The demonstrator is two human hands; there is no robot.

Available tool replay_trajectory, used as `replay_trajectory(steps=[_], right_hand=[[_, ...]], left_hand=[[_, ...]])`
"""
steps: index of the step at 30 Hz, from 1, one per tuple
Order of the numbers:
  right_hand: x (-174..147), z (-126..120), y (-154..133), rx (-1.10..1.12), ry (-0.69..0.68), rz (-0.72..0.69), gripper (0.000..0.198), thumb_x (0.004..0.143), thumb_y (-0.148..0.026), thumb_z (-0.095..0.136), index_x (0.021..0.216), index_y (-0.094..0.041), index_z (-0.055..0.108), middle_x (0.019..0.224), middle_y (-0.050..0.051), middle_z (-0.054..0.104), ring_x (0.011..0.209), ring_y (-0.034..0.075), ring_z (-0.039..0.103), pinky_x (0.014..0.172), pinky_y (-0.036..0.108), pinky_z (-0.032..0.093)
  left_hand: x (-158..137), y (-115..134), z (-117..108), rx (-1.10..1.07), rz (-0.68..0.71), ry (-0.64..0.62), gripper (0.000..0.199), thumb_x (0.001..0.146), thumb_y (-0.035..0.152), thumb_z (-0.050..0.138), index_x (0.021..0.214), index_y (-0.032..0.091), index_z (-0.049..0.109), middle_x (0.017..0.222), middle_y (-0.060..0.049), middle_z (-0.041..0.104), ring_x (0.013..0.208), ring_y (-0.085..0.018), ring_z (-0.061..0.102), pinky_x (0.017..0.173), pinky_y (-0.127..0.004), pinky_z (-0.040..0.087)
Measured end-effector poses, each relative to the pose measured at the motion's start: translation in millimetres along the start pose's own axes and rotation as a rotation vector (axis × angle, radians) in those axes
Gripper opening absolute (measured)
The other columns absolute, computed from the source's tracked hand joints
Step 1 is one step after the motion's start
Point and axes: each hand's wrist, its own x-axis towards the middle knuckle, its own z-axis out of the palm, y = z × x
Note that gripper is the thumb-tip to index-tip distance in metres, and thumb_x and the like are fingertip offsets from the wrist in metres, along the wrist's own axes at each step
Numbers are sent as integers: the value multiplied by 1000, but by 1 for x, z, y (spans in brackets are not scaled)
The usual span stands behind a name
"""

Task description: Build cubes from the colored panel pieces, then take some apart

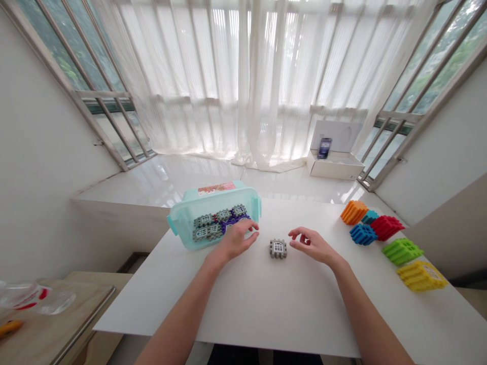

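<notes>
A grey toy building block with a white window piece lies on the white table between my hands. My left hand hovers at the front right of a pale teal plastic bin, its fingers apart and holding nothing. Inside the bin are several grey window blocks and some purple blocks, partly hidden by that hand. To the right of the single block, my right hand is held with curved, parted fingers and nothing in them. It does not touch the block.
Along the table's right side stand stacks of blocks: orange, teal, blue, red, green and yellow. An opened white box sits on the window ledge. A plastic bottle lies at far left.
</notes>
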Motion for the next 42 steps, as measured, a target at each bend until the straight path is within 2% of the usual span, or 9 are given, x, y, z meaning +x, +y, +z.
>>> replay_trajectory(steps=[4,7,11,15,21,26,33,38,42], right_hand=[[4,4,1,0,95,-8,33,87,-52,56,95,-22,69,88,3,67,62,13,49,61,28,46],[8,9,4,-10,177,-24,33,87,-52,54,87,-21,68,82,3,68,61,14,50,61,28,46],[13,15,9,-16,264,-30,35,88,-51,53,80,-20,67,77,3,67,59,14,50,59,28,46],[14,18,11,-15,294,-39,33,89,-49,53,79,-21,66,75,2,67,58,14,49,58,28,45],[12,22,10,-26,296,-65,29,90,-45,54,77,-22,65,76,1,67,59,14,50,60,28,44],[13,25,11,-48,299,-101,27,91,-42,54,75,-22,64,73,0,66,59,14,50,60,28,43],[14,25,12,-75,303,-129,26,91,-39,54,74,-22,63,71,0,66,57,14,49,58,28,43],[14,25,13,-79,314,-136,26,91,-39,54,73,-22,63,71,0,66,57,14,50,58,28,43],[13,24,13,-65,355,-132,27,90,-39,54,72,-22,63,71,1,65,57,14,50,59,28,43]], left_hand=[[2,-14,-21,261,-198,172,11,88,27,55,94,22,63,90,-4,70,78,-21,65,69,-32,50],[0,-23,-36,540,-326,265,18,88,27,53,98,20,65,95,-9,71,91,-28,63,75,-37,50],[-3,-33,-41,724,-424,226,31,89,25,46,113,15,64,113,-15,68,114,-32,55,88,-42,47],[-3,-40,-35,714,-476,185,35,92,32,43,115,14,64,118,-16,66,124,-33,49,97,-45,42],[0,-41,-30,697,-538,241,39,91,48,45,102,17,66,106,-14,70,114,-33,55,93,-46,41],[0,-43,-29,684,-568,242,31,88,46,51,95,20,65,102,-12,70,109,-32,58,92,-43,41],[2,-47,-30,602,-596,199,33,84,46,57,106,22,63,111,-11,69,111,-33,58,96,-45,39],[1,-46,-33,606,-546,220,30,86,42,57,107,22,63,109,-11,70,112,-33,59,95,-46,40],[1,-38,-36,525,-428,293,33,84,41,62,110,21,61,107,-10,70,100,-31,64,86,-41,47]])
